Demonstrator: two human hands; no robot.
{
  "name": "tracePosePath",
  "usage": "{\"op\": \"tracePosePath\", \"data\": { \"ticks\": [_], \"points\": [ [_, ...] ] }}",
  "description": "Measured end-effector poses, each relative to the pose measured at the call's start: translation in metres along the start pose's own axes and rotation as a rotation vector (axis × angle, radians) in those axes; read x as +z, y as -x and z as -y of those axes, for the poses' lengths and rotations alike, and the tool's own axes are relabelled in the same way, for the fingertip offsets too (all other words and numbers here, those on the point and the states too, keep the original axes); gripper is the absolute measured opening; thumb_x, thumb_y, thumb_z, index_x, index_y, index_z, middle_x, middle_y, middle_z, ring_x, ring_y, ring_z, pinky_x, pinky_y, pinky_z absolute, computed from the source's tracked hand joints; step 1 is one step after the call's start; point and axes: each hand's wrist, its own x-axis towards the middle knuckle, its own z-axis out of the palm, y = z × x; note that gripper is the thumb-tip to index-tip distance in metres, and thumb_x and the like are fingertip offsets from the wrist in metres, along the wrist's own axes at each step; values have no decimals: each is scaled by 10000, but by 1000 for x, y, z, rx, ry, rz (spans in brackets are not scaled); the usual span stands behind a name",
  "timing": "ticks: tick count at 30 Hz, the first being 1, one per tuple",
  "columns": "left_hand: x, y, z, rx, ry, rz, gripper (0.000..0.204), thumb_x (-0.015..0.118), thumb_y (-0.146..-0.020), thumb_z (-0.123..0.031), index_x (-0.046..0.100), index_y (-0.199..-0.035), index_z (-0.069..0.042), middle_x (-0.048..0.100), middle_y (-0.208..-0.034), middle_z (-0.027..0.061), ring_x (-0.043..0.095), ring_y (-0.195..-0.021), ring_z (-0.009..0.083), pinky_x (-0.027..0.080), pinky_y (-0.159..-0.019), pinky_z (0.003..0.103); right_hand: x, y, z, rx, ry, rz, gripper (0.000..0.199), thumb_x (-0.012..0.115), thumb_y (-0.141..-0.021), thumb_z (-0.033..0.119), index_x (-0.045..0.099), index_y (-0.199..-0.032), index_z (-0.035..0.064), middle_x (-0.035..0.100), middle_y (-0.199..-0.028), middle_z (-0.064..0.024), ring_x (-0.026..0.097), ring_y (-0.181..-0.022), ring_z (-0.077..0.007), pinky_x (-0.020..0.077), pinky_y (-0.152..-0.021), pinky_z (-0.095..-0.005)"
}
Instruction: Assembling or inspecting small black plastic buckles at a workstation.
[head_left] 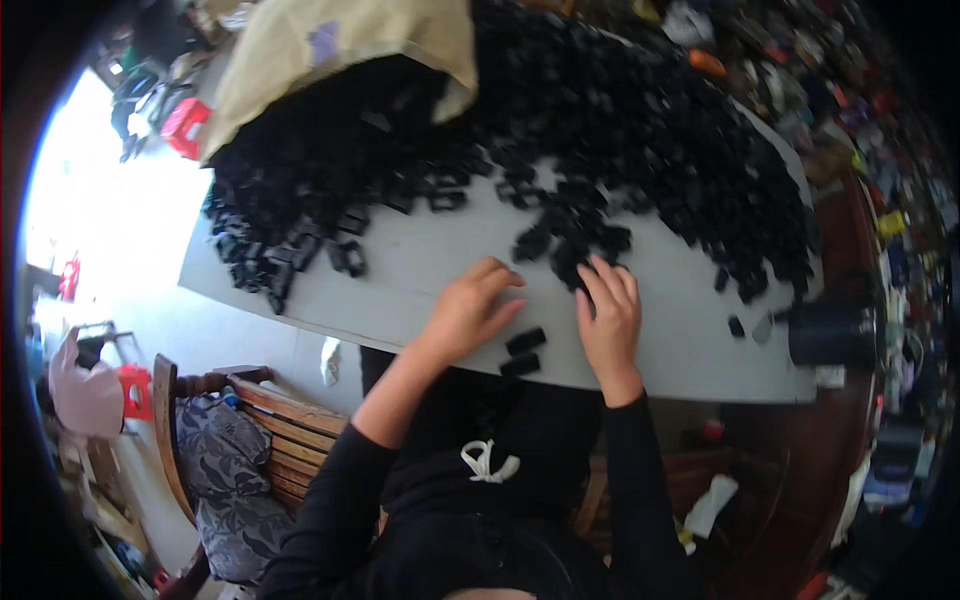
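A big heap of small black plastic parts (600,130) covers the far half of a grey board (420,270). My left hand (468,310) rests on the board with fingers curled, holding nothing visible. Just right of it lie two black rectangular pieces (523,352) near the board's front edge. My right hand (608,315) lies flat, fingers spread, its fingertips touching a small cluster of black parts (575,245) pulled out from the heap.
A tan sack (330,50) spills parts at the back left. A dark cylinder (830,335) stands at the board's right edge. A wooden bench with a patterned cushion (225,470) is at my left. Cluttered shelves line the right.
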Motion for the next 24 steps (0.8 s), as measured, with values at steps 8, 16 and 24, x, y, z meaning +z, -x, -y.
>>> {"op": "tracePosePath", "data": {
  "ticks": [8, 16, 24],
  "points": [
    [41, -39, 1, -116, -178, -110, 304, 683, -803, -108, 569, -1081, -62, 542, -1097, 151, 604, -960, 348, 517, -774, 429, -3, 6, 6, -131, 186, 138, 328, 729, -692, 18, 619, -1000, 40, 575, -1046, -115, 533, -1057, -342, 429, -909, -449],
    [29, -10, 13, 67, -230, -255, 122, 633, -784, -81, 620, -904, -62, 553, -996, 109, 620, -861, 316, 514, -740, 400, -8, 25, 22, 85, -136, 181, 353, 780, -695, 7, 464, -852, 31, 524, -830, -106, 559, -737, -304, 451, -636, -380],
    [29, -5, 10, 99, -299, -111, 149, 580, -815, -85, 656, -941, -67, 629, -848, 119, 642, -812, 318, 526, -707, 407, 3, 63, 15, 339, -491, 224, 157, 708, -834, 42, 593, -933, 5, 607, -839, -100, 604, -742, -196, 487, -659, -312]
  ]
}}
